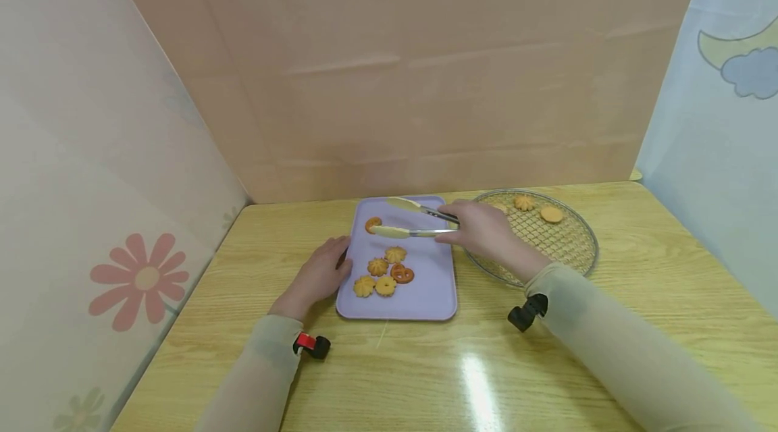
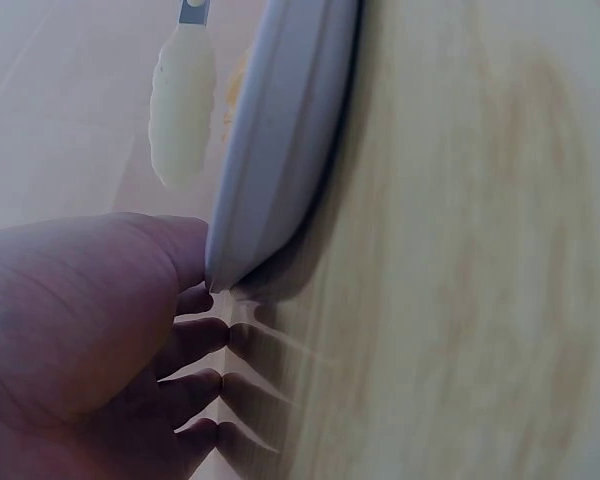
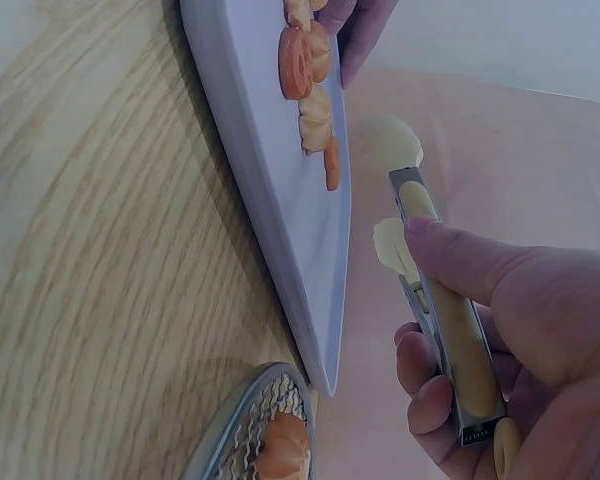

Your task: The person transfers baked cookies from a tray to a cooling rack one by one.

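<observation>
My right hand [image 1: 486,229] grips metal tongs [image 1: 428,233] with cream tips. The tips stand apart over the far part of a lilac tray [image 1: 425,290], the nearer one partly covering a small pretzel [image 1: 370,222]. In the right wrist view, thumb and fingers curl round the tongs [image 3: 465,340]. My left hand [image 1: 319,275] rests at the tray's left side; in the left wrist view its thumb touches the rim and its other fingers reach toward the tabletop. Several flower-shaped cookies [image 1: 378,266] and another pretzel [image 1: 402,274] lie grouped on the tray's nearer left half.
A round wire mesh rack [image 1: 568,250] stands right of the tray, partly behind my right hand. On it lie a flower-shaped cookie [image 1: 523,202] and a smooth round one [image 1: 552,214]. Backdrop sheets [image 1: 413,81] rise behind and beside the wooden table [image 1: 395,378].
</observation>
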`<state>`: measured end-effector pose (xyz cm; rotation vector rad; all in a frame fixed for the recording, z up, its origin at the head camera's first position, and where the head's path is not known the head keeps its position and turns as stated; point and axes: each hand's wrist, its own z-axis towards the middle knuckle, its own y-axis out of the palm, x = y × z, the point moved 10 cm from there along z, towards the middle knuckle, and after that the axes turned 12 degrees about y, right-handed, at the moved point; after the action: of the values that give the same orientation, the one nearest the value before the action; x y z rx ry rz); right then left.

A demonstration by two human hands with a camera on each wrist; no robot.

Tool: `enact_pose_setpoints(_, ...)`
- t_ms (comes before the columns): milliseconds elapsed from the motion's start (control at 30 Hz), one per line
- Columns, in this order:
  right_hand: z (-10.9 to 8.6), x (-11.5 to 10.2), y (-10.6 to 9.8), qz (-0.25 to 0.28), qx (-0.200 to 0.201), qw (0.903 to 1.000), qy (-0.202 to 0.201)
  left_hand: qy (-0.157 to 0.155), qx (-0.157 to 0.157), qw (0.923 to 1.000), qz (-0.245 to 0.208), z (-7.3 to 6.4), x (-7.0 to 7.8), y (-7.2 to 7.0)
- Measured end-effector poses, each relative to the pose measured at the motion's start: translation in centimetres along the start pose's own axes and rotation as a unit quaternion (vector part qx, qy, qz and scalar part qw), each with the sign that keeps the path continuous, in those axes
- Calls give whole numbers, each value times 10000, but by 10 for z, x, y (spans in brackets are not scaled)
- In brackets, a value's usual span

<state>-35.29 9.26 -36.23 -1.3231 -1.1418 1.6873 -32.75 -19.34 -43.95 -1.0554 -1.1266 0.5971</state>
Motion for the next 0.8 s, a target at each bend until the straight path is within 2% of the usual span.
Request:
enact_pose_setpoints(367, 12, -4, 12, -39, -161, 9999, 27, 115, 89, 9999, -41, -1, 3, -2)
enact_pose_setpoints(433, 14, -6, 13, -36, -201, 9998, 45, 222, 182, 9996, 12, 1, -5, 2)
enact_pose_setpoints(500, 16, -7, 14, -51, -233, 9997, 60, 233, 191, 9995, -25, 1, -4, 2)
enact_pose_setpoints(567, 18, -8, 16, -81, -251, 9996, 66, 313, 245, 9992, 11, 4, -11, 6)
enact_pose_setpoints(800, 23, -14, 21, -235, -250, 9994, 14, 7, 22, 10000, -72, 1, -2, 1)
